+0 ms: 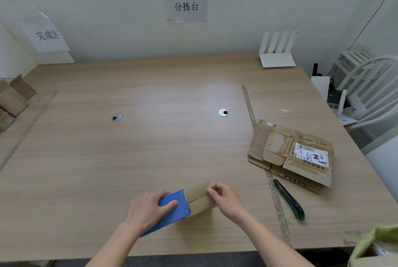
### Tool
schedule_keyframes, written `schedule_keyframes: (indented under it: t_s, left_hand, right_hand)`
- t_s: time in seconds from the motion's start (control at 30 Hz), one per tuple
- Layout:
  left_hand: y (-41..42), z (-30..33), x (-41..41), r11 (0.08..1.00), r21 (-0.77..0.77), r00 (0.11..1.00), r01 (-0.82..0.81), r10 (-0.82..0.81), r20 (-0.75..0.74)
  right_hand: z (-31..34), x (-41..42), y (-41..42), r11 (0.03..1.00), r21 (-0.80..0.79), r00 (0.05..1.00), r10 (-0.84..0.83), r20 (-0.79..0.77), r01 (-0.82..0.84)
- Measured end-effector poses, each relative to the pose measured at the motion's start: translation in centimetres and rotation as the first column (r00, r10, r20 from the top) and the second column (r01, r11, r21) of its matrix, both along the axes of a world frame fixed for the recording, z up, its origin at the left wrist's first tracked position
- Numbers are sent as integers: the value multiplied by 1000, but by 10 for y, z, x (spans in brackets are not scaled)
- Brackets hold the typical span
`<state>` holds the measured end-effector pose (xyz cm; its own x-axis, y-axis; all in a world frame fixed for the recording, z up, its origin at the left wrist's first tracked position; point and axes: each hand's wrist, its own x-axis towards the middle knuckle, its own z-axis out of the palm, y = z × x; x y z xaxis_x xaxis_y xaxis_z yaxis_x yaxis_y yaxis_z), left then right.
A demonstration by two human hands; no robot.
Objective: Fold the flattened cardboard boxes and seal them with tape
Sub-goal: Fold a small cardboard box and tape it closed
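Observation:
A small folded cardboard box [199, 198] lies near the table's front edge. My left hand [148, 208] grips a blue tape dispenser [172, 207] pressed against the box's left side. My right hand [225, 198] sits at the box's right end, its fingertips pinching at the top edge. A stack of flattened cardboard boxes [289, 152] with a shipping label lies to the right.
A green utility knife [290, 201] lies beside a tape strip [273, 193] stuck along the table. Folded boxes [13, 99] stand at the far left. A white router [277, 51] stands at the back right, a white chair [370, 94] beyond the table's right edge.

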<state>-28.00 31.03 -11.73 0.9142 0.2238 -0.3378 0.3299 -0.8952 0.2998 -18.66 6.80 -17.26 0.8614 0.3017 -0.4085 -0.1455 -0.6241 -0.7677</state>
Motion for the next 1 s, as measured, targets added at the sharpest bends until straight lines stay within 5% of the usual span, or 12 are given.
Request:
schedule_keyframes:
  t_s: [0.1, 0.33, 1.0]
  left_hand:
    - [1, -4, -3, 999, 26, 1000, 21, -20, -23]
    - [1, -8, -7, 999, -37, 1000, -8, 8, 8]
    - [10, -24, -22, 999, 0, 998, -33, 33, 53]
  right_hand:
    - [-2, -3, 12, 999, -28, 999, 46, -14, -46]
    - [-10, -1, 21, 968, 164, 969, -156, -191, 188]
    - [-13, -14, 17, 968, 71, 953, -221, -209, 240]
